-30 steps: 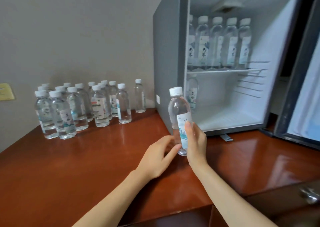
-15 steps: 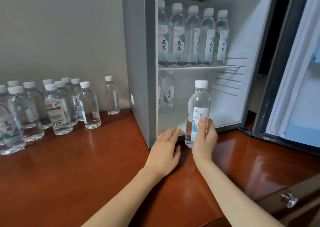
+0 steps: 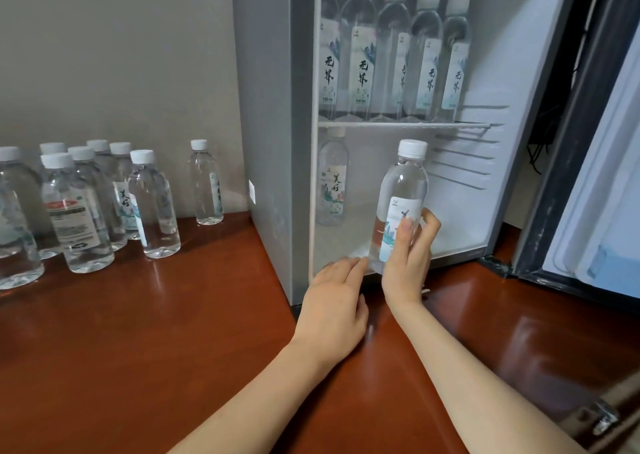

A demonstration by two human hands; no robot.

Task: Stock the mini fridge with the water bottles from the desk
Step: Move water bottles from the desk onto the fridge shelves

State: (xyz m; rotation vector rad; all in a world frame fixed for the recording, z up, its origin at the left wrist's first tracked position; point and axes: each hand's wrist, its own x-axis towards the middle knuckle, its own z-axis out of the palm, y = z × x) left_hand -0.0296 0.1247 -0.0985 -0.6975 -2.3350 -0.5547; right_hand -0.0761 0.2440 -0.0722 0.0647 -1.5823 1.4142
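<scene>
My right hand [image 3: 408, 256] grips a clear water bottle [image 3: 401, 190] with a white cap, upright at the front lip of the open mini fridge [image 3: 273, 107]. My left hand [image 3: 336, 301] lies flat, fingers straight, at the fridge's bottom front corner, fingertips beside the bottle's base. One bottle [image 3: 333, 180] stands on the fridge floor at the back left. Several taller bottles [image 3: 394, 51] fill the wire shelf above. Several more bottles [image 3: 86, 204] wait on the desk at the left, one [image 3: 206, 183] standing apart near the fridge.
The fridge door [image 3: 595, 176] hangs open to the right. The brown wooden desk [image 3: 156, 349] runs under everything, backed by a grey wall. A drawer with a metal knob [image 3: 604, 419] shows at the lower right.
My right hand has carried the bottle from over the desk to the fridge opening. My left hand followed to the fridge's front corner. The view moved closer to the fridge.
</scene>
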